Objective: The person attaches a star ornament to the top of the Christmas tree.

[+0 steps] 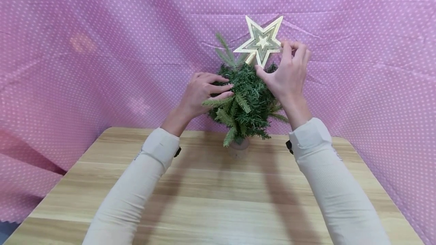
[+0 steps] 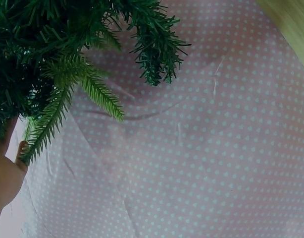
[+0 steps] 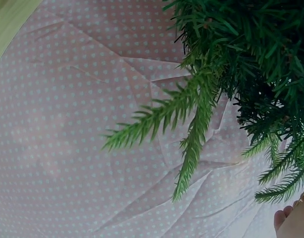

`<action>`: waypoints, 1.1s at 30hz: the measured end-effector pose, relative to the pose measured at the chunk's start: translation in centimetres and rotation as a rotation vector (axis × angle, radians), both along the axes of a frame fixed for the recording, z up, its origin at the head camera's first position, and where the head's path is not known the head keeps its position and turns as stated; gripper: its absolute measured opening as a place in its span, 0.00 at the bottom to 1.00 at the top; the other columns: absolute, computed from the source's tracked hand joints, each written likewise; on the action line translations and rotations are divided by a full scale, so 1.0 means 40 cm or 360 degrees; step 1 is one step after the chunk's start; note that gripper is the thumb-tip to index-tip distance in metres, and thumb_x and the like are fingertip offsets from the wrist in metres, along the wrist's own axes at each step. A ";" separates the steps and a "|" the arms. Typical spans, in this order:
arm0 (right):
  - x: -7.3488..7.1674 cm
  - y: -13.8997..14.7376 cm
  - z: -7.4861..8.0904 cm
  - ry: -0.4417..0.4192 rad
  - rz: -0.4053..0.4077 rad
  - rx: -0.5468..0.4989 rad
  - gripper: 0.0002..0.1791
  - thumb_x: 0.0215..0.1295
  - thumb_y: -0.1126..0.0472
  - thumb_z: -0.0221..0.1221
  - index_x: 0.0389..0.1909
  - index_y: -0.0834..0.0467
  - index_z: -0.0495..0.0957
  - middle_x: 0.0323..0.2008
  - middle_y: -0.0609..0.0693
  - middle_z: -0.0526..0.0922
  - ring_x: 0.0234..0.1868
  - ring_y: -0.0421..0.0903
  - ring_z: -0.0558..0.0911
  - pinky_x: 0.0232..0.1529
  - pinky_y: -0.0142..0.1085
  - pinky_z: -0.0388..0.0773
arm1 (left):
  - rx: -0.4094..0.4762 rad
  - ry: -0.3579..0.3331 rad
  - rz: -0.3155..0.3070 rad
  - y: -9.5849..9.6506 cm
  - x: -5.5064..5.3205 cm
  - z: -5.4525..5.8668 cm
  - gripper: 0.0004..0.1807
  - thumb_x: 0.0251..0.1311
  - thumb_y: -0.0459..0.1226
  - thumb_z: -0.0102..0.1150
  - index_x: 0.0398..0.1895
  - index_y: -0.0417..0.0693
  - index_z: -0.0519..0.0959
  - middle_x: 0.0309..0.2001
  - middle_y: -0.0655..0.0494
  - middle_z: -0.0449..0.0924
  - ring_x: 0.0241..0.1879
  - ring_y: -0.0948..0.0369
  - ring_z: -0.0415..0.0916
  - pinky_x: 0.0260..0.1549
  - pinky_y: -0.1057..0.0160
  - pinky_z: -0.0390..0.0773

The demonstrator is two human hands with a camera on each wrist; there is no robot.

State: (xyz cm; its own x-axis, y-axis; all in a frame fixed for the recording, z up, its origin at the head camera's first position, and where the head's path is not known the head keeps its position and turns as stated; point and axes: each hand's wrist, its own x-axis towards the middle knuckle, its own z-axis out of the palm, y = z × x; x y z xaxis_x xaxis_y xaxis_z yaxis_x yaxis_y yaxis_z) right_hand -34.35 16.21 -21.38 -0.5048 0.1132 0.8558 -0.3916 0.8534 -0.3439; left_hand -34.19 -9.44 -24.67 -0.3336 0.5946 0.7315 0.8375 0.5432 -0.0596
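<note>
A small artificial Christmas tree (image 1: 253, 93) stands near the table's back edge on a pale round base (image 1: 239, 149). Tilted at its top is a gold star topper (image 1: 262, 41) with a short gold stem. My right hand (image 1: 291, 73) holds the star, fingertips at its right point and thumb by its lower point. On the tree's left side, my left hand (image 1: 202, 90) reaches its lightly bent, spread fingers into the branches. The left wrist view shows part of that hand beside a light green sprig (image 2: 45, 124). Only a bit of the right hand shows in the right wrist view.
The wooden table (image 1: 218, 199) extends in front of the tree. Pink dotted cloth (image 1: 102, 48) hangs close behind it and along both sides. Lighter green sprigs (image 3: 157, 116) stick out from the tree.
</note>
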 end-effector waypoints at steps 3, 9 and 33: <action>0.001 0.002 0.001 -0.0003 0.0010 0.0024 0.46 0.49 0.44 0.76 0.63 0.66 0.72 0.57 0.64 0.68 0.59 0.59 0.66 0.59 0.44 0.69 | -0.0005 0.0002 0.0005 0.000 0.000 0.000 0.15 0.65 0.47 0.66 0.51 0.52 0.87 0.54 0.49 0.85 0.56 0.50 0.79 0.64 0.47 0.65; 0.003 0.008 0.001 -0.0033 0.0020 0.0109 0.46 0.48 0.43 0.77 0.61 0.68 0.72 0.55 0.66 0.69 0.57 0.61 0.66 0.60 0.47 0.67 | -0.0006 -0.0006 0.0010 0.000 0.003 -0.003 0.15 0.65 0.46 0.66 0.51 0.52 0.87 0.55 0.49 0.84 0.56 0.50 0.79 0.64 0.46 0.65; 0.005 0.014 0.005 0.0009 0.0138 0.0228 0.42 0.47 0.49 0.79 0.56 0.69 0.71 0.55 0.68 0.69 0.57 0.62 0.67 0.60 0.50 0.71 | 0.0034 0.0112 0.0044 0.001 0.002 -0.017 0.15 0.64 0.47 0.66 0.50 0.54 0.88 0.53 0.50 0.85 0.54 0.51 0.80 0.62 0.46 0.67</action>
State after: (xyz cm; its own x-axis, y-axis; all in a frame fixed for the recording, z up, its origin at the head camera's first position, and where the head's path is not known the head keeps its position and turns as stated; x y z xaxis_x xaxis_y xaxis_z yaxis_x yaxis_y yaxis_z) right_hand -34.15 16.76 -21.17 -0.5027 -0.0540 0.8628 -0.4673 0.8567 -0.2186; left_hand -34.10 -9.40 -25.36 -0.2971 0.5702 0.7659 0.8164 0.5677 -0.1060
